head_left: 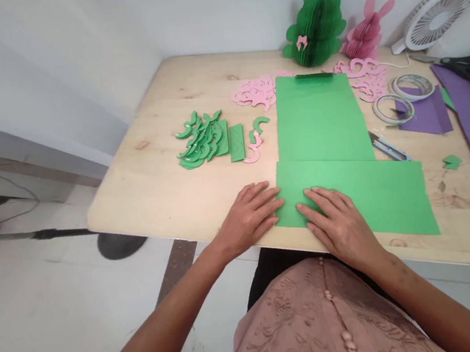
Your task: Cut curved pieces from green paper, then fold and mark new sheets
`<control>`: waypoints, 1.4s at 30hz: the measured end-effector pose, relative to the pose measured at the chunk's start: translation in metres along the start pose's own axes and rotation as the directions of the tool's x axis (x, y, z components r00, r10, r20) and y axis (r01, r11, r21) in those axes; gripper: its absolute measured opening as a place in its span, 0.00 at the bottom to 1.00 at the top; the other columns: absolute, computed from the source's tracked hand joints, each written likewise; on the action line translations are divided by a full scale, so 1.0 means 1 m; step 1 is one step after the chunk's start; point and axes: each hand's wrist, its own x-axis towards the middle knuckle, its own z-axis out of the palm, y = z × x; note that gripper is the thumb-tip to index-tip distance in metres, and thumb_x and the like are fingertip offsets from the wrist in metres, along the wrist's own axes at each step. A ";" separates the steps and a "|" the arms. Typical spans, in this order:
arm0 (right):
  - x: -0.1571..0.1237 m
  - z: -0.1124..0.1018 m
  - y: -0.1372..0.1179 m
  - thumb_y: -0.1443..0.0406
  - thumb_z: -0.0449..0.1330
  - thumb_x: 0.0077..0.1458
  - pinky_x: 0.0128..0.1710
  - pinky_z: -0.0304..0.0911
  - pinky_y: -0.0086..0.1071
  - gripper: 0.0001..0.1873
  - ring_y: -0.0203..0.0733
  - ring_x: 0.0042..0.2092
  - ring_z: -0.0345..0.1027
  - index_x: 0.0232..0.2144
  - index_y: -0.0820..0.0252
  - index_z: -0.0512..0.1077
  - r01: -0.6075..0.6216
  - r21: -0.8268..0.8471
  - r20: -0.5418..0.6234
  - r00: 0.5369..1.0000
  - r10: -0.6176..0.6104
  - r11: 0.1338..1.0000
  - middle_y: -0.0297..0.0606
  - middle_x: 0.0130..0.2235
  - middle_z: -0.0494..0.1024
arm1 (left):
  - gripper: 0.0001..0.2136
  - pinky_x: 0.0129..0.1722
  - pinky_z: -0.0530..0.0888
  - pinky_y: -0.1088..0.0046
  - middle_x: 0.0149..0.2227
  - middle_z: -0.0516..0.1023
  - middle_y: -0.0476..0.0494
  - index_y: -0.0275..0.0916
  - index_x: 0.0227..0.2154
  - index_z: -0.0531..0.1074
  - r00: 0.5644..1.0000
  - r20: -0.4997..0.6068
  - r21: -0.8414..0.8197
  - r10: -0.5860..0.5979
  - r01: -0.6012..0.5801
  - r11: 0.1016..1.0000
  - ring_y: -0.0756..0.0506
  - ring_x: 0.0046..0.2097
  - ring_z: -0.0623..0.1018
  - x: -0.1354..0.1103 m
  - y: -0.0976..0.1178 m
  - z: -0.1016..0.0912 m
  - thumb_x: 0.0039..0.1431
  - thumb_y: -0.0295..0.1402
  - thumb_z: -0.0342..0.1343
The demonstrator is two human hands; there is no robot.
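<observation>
A green sheet of paper (396, 196) lies flat along the table's front edge. My right hand (339, 226) rests on its left part, fingers spread and stretched out. At the sheet's left edge is my left hand (251, 217), lying flat on the tabletop with its fingertips touching the paper's side. Behind this sheet lies a second green sheet (320, 122), its lower edge meeting the front one, with a dark green strip (313, 76) at its top. Neither hand grips anything.
Green paper cutouts (200, 140) and pink cutouts (255, 92) lie left. Green (322, 28) and pink (365, 34) paper rabbits stand behind. Tape rolls (412, 87), a blue cutter (389, 146), purple paper (428, 112), black-handled scissors (468, 66) and a white fan (438, 19) are right.
</observation>
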 end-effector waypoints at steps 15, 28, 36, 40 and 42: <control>0.000 -0.001 -0.001 0.65 0.53 0.61 0.54 0.57 0.49 0.17 0.53 0.59 0.57 0.51 0.62 0.71 -0.004 0.013 0.001 1.000 0.004 1.000 0.50 0.57 0.68 | 0.14 0.60 0.60 0.54 0.56 0.70 0.42 0.40 0.50 0.70 1.000 -0.002 0.000 0.009 -0.009 1.000 0.41 0.62 0.62 -0.002 -0.002 0.002 0.63 0.35 0.50; 0.000 0.000 0.000 0.66 0.54 0.60 0.54 0.58 0.50 0.17 0.53 0.59 0.57 0.51 0.60 0.71 -0.005 0.017 0.004 1.000 0.005 1.000 0.50 0.57 0.69 | 0.14 0.60 0.61 0.54 0.56 0.70 0.42 0.40 0.49 0.70 1.000 0.013 0.012 -0.004 0.004 1.000 0.40 0.62 0.63 0.000 0.002 -0.001 0.62 0.35 0.50; 0.001 -0.001 -0.001 0.66 0.55 0.59 0.53 0.60 0.51 0.17 0.53 0.58 0.59 0.50 0.59 0.71 -0.009 0.017 -0.023 1.000 0.009 1.000 0.49 0.55 0.70 | 0.13 0.63 0.57 0.50 0.57 0.70 0.42 0.39 0.47 0.72 1.000 -0.012 0.137 -0.022 0.023 0.990 0.39 0.62 0.62 0.004 0.034 -0.003 0.62 0.30 0.49; 0.001 -0.001 -0.002 0.66 0.55 0.59 0.53 0.60 0.51 0.16 0.54 0.58 0.60 0.50 0.60 0.72 -0.003 0.009 -0.027 1.000 0.003 1.000 0.50 0.55 0.71 | 0.15 0.62 0.59 0.52 0.55 0.71 0.39 0.36 0.50 0.69 0.994 -0.075 0.146 -0.076 0.087 0.986 0.40 0.62 0.64 0.006 0.061 0.012 0.61 0.29 0.48; 0.001 0.000 -0.002 0.67 0.55 0.59 0.53 0.60 0.51 0.16 0.53 0.58 0.60 0.50 0.61 0.72 -0.001 0.008 -0.030 1.000 0.001 1.000 0.50 0.55 0.71 | 0.16 0.60 0.62 0.52 0.54 0.72 0.37 0.35 0.51 0.69 0.982 -0.121 0.143 -0.146 0.162 0.976 0.39 0.60 0.67 0.006 0.068 0.021 0.60 0.29 0.48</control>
